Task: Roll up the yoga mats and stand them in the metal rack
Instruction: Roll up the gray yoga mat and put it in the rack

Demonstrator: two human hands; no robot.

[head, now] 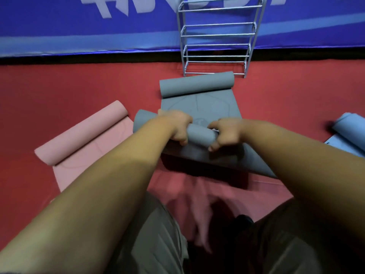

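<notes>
Grey mat (199, 107) just before metal rack (217, 34)

Smooth red floor covering (59, 86) spreads from near to far. Along the far side hangs a blue fabric banner (49, 22) with large white lettering (110, 4) and a pale-blue stripe (79, 39) low down.

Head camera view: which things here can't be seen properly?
Head view:
Metal rack: top cut off by the upper edge.
Blue mat: mostly beyond the right edge.
Grey mat: near corner hidden behind the right forearm.
Banner lettering: cropped at top, unreadable.
</notes>
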